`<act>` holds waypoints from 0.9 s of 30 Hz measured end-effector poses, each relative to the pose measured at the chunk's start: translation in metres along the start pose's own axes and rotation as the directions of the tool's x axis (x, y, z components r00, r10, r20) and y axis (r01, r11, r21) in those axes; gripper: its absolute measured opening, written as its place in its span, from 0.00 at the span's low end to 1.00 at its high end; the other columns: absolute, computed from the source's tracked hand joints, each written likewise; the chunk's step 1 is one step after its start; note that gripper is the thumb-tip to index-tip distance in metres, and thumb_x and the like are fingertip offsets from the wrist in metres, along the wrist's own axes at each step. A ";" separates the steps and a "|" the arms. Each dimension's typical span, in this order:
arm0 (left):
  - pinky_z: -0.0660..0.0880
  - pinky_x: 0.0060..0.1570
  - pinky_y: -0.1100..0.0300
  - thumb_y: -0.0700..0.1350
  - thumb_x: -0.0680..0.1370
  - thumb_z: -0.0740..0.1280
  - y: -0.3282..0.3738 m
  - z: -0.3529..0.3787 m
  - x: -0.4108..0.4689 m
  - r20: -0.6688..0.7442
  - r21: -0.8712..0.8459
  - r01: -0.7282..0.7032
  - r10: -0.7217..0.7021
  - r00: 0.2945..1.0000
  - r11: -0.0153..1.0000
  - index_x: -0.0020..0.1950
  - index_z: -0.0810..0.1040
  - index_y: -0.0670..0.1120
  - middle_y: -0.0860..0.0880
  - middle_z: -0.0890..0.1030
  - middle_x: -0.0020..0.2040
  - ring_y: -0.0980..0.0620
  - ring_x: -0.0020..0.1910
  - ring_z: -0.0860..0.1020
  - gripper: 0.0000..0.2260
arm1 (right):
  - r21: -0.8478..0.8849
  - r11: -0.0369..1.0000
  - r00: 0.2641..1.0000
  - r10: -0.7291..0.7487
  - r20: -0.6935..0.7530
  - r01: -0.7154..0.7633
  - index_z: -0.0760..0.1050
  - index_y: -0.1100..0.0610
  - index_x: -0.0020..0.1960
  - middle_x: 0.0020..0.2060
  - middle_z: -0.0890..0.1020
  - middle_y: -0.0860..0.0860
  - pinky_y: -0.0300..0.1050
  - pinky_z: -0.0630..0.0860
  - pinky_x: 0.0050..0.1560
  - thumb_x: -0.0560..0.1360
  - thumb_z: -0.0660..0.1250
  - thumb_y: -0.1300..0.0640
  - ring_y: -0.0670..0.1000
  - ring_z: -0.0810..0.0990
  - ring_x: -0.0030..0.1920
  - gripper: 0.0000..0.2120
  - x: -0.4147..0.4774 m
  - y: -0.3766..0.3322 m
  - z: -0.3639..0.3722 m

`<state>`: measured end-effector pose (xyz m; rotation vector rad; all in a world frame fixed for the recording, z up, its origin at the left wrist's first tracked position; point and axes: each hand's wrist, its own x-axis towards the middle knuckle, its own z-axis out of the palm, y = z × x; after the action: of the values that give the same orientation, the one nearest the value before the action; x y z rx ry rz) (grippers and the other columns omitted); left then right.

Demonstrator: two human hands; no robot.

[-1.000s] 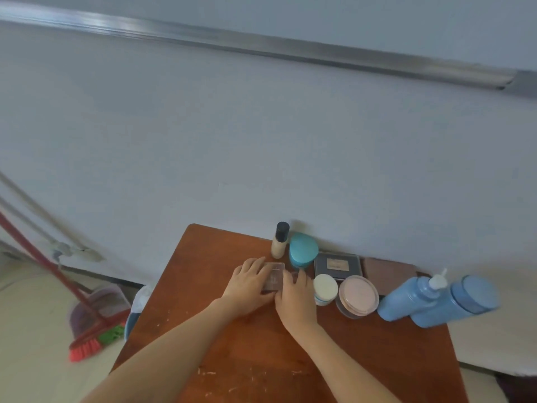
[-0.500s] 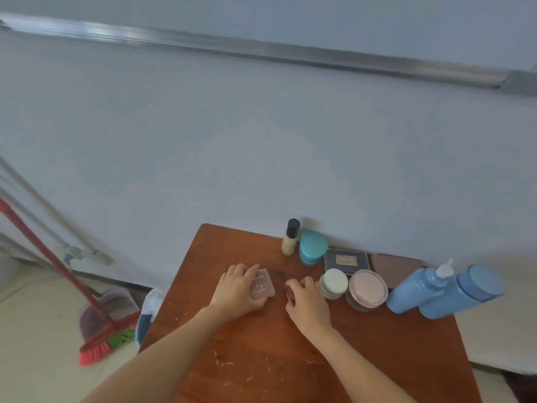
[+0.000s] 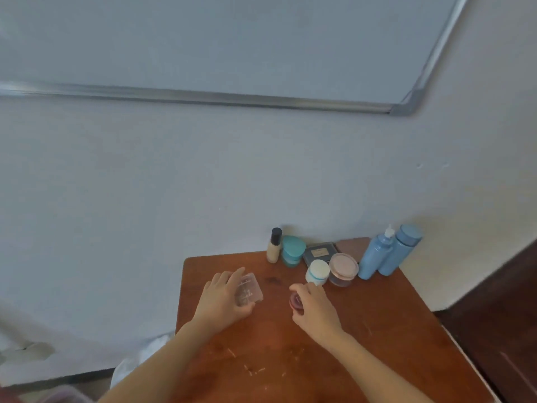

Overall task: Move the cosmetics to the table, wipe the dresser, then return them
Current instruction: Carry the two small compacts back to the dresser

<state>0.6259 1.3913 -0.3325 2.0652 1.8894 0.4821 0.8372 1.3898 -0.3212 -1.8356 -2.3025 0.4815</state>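
Observation:
My left hand point(image 3: 222, 296) grips a clear pinkish flat case point(image 3: 249, 290) just above the brown wooden top point(image 3: 363, 338). My right hand point(image 3: 315, 305) holds a small dark red round pot point(image 3: 295, 300) in its fingers. Along the wall stand a foundation bottle with a black cap point(image 3: 274, 245), a teal jar point(image 3: 293, 251), a dark compact point(image 3: 319, 252), a white-lidded jar point(image 3: 317, 271), a pink-lidded round box point(image 3: 343, 269) and two blue bottles point(image 3: 388, 251).
A brown flat palette point(image 3: 353, 247) lies behind the pink-lidded box. A whiteboard with a metal frame point(image 3: 261, 100) hangs on the wall above. A dark wooden piece point(image 3: 499, 315) stands to the right. White plastic point(image 3: 139, 359) sits on the floor left of the top.
My hands have drawn apart: the left carried the clear case leftward, the right took the small red pot. The view has tilted up and turned, showing more of the whiteboard.

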 end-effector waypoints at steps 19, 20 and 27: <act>0.65 0.62 0.58 0.59 0.71 0.66 0.129 -0.003 -0.133 0.262 -0.331 -0.755 0.824 0.503 0.566 0.73 0.57 0.50 0.52 0.70 0.66 0.53 0.62 0.68 0.35 | 0.211 0.660 0.554 0.732 -0.398 -0.721 0.67 0.52 0.65 0.59 0.71 0.51 0.40 0.67 0.57 0.73 0.64 0.59 0.51 0.67 0.61 0.21 -0.324 -0.058 -0.009; 0.65 0.62 0.58 0.59 0.71 0.66 0.145 0.001 -0.150 0.256 -0.348 -0.783 0.856 0.450 0.516 0.72 0.58 0.50 0.52 0.71 0.65 0.52 0.61 0.69 0.34 | 0.240 0.629 0.504 0.754 -0.422 -0.740 0.67 0.52 0.65 0.59 0.71 0.52 0.40 0.66 0.57 0.73 0.65 0.59 0.52 0.67 0.61 0.21 -0.349 -0.062 -0.008; 0.67 0.60 0.58 0.67 0.58 0.55 0.240 0.017 -0.318 0.288 -0.542 -0.795 0.949 0.128 0.272 0.71 0.61 0.46 0.48 0.73 0.62 0.49 0.59 0.72 0.46 | 0.405 0.342 0.118 0.867 -0.484 -0.848 0.70 0.54 0.64 0.55 0.74 0.53 0.39 0.68 0.54 0.71 0.66 0.61 0.54 0.70 0.57 0.21 -0.553 -0.116 0.025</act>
<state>0.8230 1.0534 -0.2574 2.5213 -0.0094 0.2213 0.8531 0.8274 -0.2628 -2.6163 -0.5346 -0.0788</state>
